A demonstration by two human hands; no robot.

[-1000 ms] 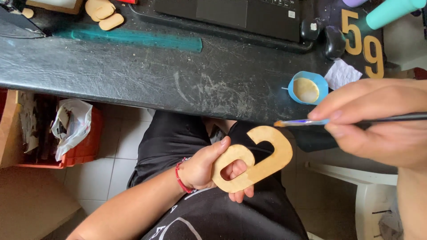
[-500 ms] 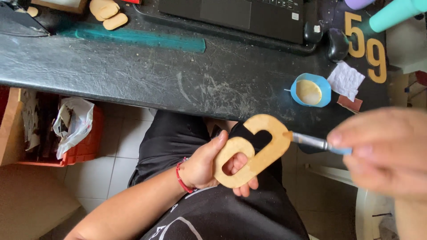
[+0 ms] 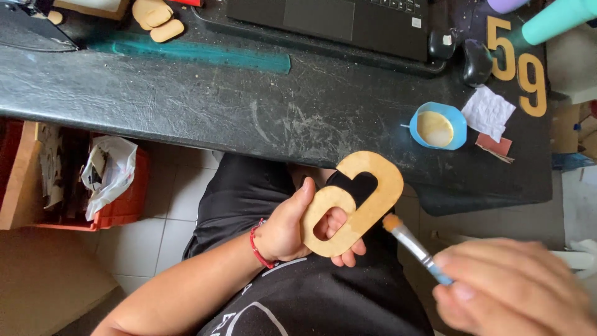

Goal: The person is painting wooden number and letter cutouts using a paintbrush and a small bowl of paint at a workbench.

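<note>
Down over our lap, our left hand [image 3: 291, 229] is clamped on a flat tan wooden cutout shaped like a numeral with two holes [image 3: 354, 202]; the thumb lies along its near edge and the fingers [image 3: 339, 219] curl up through the lower hole from behind. We hold the cutout tilted, its upper loop overlapping the front edge of the dark scuffed worktable [image 3: 249, 99], above our black clothing. Our right hand [image 3: 510, 286], blurred at the lower right, has its fingers pinched together round a thin paintbrush with a blue handle and metal ferrule [image 3: 413, 244]. The tan bristle tip sits just beside the lower right edge of the cutout; we cannot tell whether it touches. On the table to the right stands a small blue cup of pale cream liquid [image 3: 437, 126], near a crumpled white paper scrap [image 3: 488, 112] and two flat tan digits [image 3: 517, 65]. A black laptop [image 3: 336, 22] lies along the far edge, with a teal strip [image 3: 193, 53] before it. An orange crate holding a white bag [image 3: 109, 180] stands on the tiled floor to the left
</note>
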